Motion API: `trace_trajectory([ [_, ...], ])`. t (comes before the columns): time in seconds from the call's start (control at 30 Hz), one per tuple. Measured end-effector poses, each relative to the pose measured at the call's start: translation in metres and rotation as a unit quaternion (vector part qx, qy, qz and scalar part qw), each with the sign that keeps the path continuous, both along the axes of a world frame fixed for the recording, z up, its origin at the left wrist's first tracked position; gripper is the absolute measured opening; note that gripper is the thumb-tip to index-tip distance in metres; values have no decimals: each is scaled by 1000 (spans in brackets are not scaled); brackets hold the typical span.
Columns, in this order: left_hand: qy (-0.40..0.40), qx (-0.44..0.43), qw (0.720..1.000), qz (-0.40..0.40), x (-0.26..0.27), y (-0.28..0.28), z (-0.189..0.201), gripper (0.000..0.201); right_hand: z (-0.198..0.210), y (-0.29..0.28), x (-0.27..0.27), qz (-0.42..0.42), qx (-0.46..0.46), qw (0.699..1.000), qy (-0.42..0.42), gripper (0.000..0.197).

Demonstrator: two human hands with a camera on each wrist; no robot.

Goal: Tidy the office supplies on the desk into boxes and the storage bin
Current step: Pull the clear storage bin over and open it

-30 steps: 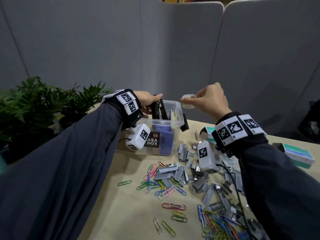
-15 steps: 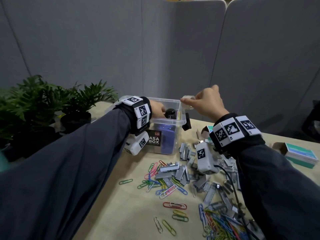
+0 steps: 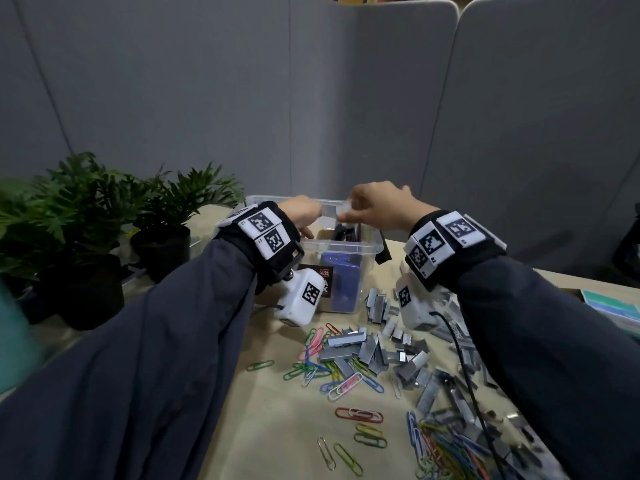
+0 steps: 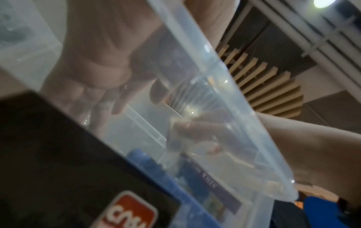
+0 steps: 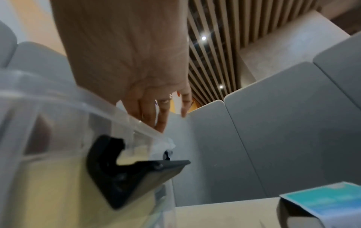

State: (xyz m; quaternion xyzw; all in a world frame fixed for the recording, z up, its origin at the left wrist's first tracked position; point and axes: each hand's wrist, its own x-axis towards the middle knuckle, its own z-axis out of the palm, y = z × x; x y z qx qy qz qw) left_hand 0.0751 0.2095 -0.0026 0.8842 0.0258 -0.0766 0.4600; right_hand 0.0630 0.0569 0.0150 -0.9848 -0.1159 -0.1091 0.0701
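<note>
Both hands over the clear storage bin at the table's far edge.

The right hand pinches a small clear tape roll above the bin; the left hand reaches inside, grip unclear. Paper clips and staples lie loose nearby.

Clear glossy plastic storage bin, shiny metal staples, matt cloth partition.

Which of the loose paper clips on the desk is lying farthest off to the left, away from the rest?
The green paper clip, alone on the bare desk left of the colourful pile; the others lie clustered or farther right.
</note>
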Motion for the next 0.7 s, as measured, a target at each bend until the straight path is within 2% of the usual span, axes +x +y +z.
trace_trajectory([
  [0.07, 16, -38, 999, 9, 0, 0, 0, 38, 2, 4, 2, -15, -55, 998, 39, 34],
  [0.17, 35, -68, 997, 1, -13, -2, 8, 27, -2, 14, 5, -22, -122, 990, 62, 33],
  [0.23, 36, -74, 997, 5, -17, 0, 12, 26, -5, 15, 5, -21, -108, 992, 63, 32],
  [0.33, 75, -67, 995, -18, -14, 0, 12, 55, -7, 9, 6, -26, -48, 997, 56, 27],
  [0.43, 107, -60, 992, -34, -18, -2, 13, 72, -7, 11, 3, -35, -78, 996, -9, 33],
  [0.5, 118, -64, 990, -35, -19, -2, 13, 75, -7, 14, 3, -44, -98, 994, -34, 30],
  [0.7, 118, -80, 989, -33, -18, -4, 13, 77, -5, 18, 10, -68, -148, 986, 39, 25],
])
